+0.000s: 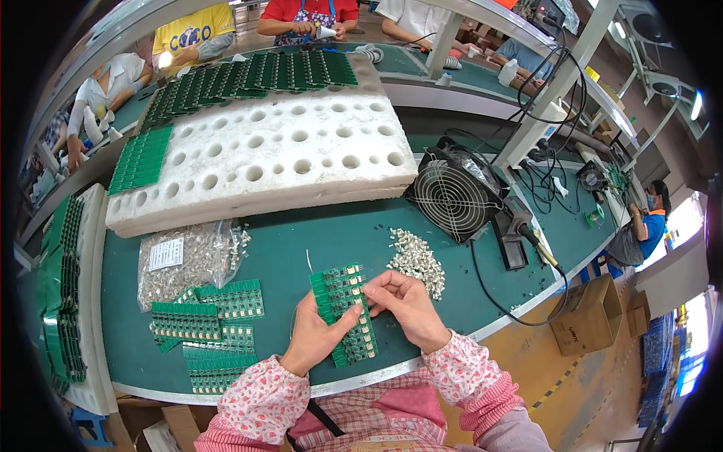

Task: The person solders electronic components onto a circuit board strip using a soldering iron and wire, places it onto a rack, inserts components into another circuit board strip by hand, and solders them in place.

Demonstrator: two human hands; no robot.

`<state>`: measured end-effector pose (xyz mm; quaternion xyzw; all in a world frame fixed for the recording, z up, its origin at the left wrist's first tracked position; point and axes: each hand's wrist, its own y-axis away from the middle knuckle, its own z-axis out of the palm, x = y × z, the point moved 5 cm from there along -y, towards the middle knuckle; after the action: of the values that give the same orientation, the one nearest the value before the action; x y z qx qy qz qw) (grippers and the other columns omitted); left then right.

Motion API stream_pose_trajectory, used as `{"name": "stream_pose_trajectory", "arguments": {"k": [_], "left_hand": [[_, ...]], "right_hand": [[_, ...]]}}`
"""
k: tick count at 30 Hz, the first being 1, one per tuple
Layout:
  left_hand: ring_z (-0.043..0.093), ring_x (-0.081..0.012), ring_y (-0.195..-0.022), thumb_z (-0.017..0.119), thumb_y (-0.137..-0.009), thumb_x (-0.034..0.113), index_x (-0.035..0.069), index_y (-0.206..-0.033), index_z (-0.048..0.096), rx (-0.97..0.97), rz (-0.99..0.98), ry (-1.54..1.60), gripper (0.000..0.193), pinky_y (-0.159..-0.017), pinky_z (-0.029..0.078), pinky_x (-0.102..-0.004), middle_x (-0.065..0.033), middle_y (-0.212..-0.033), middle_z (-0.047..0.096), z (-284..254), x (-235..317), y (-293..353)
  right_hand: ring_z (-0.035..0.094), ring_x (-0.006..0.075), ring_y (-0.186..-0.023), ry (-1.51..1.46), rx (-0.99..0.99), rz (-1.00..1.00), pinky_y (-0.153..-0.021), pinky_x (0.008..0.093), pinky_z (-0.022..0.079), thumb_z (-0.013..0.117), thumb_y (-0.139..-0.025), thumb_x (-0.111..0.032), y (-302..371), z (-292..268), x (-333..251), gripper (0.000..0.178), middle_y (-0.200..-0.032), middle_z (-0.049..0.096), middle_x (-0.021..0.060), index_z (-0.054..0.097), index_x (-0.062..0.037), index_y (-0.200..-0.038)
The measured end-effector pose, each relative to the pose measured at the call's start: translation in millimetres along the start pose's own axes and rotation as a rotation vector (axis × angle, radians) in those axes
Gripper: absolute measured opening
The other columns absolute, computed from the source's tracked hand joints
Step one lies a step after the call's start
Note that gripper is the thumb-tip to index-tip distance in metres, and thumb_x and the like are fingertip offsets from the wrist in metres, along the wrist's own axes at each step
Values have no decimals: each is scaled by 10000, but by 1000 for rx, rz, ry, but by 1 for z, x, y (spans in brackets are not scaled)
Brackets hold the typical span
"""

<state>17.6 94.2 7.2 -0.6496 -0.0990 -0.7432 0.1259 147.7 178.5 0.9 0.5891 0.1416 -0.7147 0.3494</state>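
Note:
Over the front of the green bench, my left hand (312, 333) grips a panel of green circuit boards (332, 288), thumb across its face and fingers behind it. Rows of small parts and thin pins line the panel. The fingertips of my right hand (410, 307) are pinched together at the panel's right edge; what they hold, if anything, is too small to make out. Beyond that hand lies a heap of small silvery parts (416, 262). More circuit board panels (186, 322) lie stacked loosely to the left, beside a clear plastic bag (197, 265) full of similar small parts.
A white foam block (279, 162) with round holes carries rows of green panels (256, 74) at the back. Right of it stand a black fan (452, 196) and a soldering iron (536, 242) with a trailing cable. More panels (66, 290) line the left edge. Other people work beyond.

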Motion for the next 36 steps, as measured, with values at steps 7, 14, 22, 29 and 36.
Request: {"name": "stream_pose_trajectory", "arguments": {"k": [7, 14, 22, 29, 36], "left_hand": [[618, -100, -878, 717, -804, 50, 5, -1094, 578, -48, 53, -33, 325, -772, 515, -263, -35, -991, 657, 3, 3, 0], [612, -97, -873, 707, -816, 38, 23, -1124, 558, -70, -75, 36, 343, -757, 516, -259, -34, -1005, 643, 1, -7, 1], [615, -97, -819, 702, -823, 24, 18, -1089, 571, 56, -146, 269, 296, -711, 527, -261, -28, -957, 646, -5, -10, -6], [618, -93, -808, 704, -824, 28, 14, -1073, 574, 72, -152, 270, 282, -701, 526, -257, -31, -948, 653, -7, -11, -6], [625, -89, -825, 721, -818, 54, 0, -1062, 581, 75, -105, 209, 286, -720, 526, -259, -40, -968, 661, -10, -12, -4]], "right_hand": [[597, 78, -801, 23, 56, -145, -726, 219, 498, 644, -901, -106, 6, 3, 1, 128, -863, 640, 53, 577, 1, -924], [591, 77, -816, 266, 252, -315, -742, 234, 497, 666, -871, -73, 13, -9, -18, 119, -910, 637, 40, 600, -1, -941], [554, 260, -917, 1290, 283, -760, -792, 366, 451, 708, -763, -88, 4, -39, -53, 165, -923, 643, 51, 685, -72, -926], [550, 226, -922, 1568, 181, -834, -799, 360, 428, 713, -754, -105, -18, -20, -45, 126, -882, 630, 24, 680, -75, -872], [600, 265, -749, 1231, 193, -707, -715, 368, 472, 709, -776, -75, -1, -10, -42, 92, -827, 637, 77, 645, -48, -836]]}}
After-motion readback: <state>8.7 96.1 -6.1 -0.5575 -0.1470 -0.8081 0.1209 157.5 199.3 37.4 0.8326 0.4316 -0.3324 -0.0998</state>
